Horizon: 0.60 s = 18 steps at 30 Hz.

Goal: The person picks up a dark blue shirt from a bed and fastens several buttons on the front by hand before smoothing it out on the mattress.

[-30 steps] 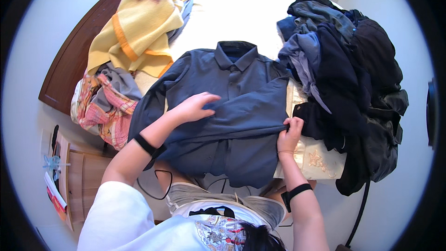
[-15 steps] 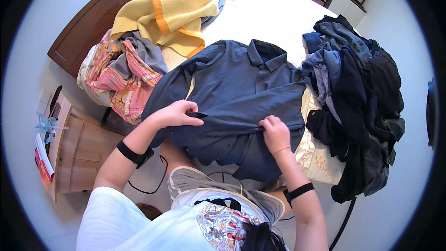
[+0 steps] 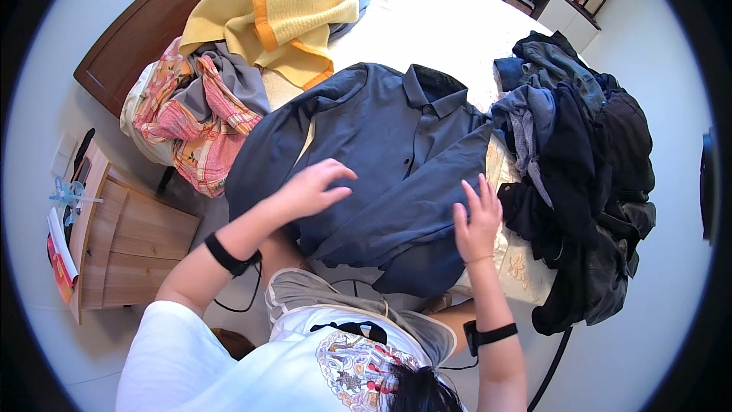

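Observation:
A dark navy long-sleeved shirt (image 3: 366, 145) lies front side up on the bed's near edge, its collar pointing away from me. Its right-hand sleeve folds diagonally across the front, and the lower hem hangs over the bed edge toward my knees. My left hand (image 3: 314, 189) hovers over the shirt's left part, fingers apart and holding nothing. Beside the shirt's right edge, near the folded sleeve, my right hand (image 3: 479, 221) is raised with its fingers spread, also without anything in it.
A heap of dark clothes (image 3: 579, 152) lies at the bed's right side. On the left are a yellow blanket (image 3: 297, 15) and pink patterned cloth (image 3: 191, 133) by the brown headboard (image 3: 145, 38). A wooden nightstand (image 3: 137, 236) stands at the left; black cables run on the floor.
Both hands have let go of the shirt fabric and opened. The right hand moved a little to the right. The sleeve now lies flatter across the front.

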Motion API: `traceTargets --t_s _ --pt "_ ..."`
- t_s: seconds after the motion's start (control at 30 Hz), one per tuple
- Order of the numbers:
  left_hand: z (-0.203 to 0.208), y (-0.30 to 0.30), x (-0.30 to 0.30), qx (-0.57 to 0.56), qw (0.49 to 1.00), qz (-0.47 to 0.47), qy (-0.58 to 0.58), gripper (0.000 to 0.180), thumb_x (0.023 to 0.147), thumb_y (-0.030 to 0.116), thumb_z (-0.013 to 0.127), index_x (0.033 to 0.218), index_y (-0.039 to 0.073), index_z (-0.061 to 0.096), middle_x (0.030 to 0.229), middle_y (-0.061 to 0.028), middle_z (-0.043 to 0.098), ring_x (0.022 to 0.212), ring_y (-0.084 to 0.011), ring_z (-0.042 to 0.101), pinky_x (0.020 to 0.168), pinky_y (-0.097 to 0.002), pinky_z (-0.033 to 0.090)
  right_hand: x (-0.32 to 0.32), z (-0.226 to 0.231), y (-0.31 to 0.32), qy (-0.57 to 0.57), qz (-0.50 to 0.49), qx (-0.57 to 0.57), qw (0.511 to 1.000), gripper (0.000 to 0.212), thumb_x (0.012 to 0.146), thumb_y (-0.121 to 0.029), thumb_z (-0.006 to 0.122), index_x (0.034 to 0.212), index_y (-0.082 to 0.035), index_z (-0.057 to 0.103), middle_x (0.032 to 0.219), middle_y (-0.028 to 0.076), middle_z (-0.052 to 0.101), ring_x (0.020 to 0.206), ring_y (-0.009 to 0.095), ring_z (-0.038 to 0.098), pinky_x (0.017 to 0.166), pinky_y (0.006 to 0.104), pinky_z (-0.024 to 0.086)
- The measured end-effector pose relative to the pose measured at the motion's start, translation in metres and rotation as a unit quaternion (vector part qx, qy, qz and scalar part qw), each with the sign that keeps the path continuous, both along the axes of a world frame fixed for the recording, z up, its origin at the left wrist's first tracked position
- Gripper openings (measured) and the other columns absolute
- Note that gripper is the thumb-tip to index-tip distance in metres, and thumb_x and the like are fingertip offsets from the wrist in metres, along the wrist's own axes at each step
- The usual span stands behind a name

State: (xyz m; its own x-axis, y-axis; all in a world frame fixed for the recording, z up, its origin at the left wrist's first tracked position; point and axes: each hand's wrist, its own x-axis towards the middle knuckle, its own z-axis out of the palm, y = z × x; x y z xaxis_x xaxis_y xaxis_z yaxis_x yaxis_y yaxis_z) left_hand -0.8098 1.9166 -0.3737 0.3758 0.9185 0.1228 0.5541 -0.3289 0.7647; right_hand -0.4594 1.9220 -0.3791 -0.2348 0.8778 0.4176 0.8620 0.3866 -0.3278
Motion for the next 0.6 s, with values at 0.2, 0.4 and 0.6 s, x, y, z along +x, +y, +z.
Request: traceTargets --t_s 0.2,0.4,0.6 --pt "-0.045 0.008 0.068 -0.022 0.981 -0.056 0.184 0.071 0.088 0.041 0.060 0.145 0.010 0.033 0.152 -0.0197 0.024 0.143 -0.0358 0.017 0.115 -0.0511 0.017 -0.010 -0.034 0.001 -0.181 -0.026 -0.229 0.956 0.064 0.090 -0.054 0.048 0.145 -0.023 0.036 0.154 0.010 0.024 0.143 0.032 0.018 0.111 0.0632 0.009" --pt "-0.051 0.016 0.079 -0.045 0.968 -0.088 0.230 0.077 0.089 0.048 0.056 0.150 0.013 0.024 0.157 -0.0171 0.012 0.146 -0.0331 0.006 0.114 -0.0561 0.009 0.016 -0.059 0.003 -0.096 -0.114 -0.067 0.987 0.061 0.086 -0.048 0.057 0.138 -0.019 0.044 0.151 0.015 0.030 0.138 0.038 0.027 0.109 0.0590 0.021" --pt "-0.054 0.030 0.055 0.095 0.955 0.101 0.263 0.061 0.086 0.048 0.059 0.138 0.018 0.047 0.151 -0.0154 0.025 0.143 -0.0348 0.014 0.111 -0.0632 0.007 0.028 -0.040 0.066 0.085 -0.219 -0.107 0.966 0.079 0.078 -0.047 0.069 0.139 -0.008 0.039 0.132 0.024 0.048 0.116 0.041 0.050 0.095 0.0444 0.043"
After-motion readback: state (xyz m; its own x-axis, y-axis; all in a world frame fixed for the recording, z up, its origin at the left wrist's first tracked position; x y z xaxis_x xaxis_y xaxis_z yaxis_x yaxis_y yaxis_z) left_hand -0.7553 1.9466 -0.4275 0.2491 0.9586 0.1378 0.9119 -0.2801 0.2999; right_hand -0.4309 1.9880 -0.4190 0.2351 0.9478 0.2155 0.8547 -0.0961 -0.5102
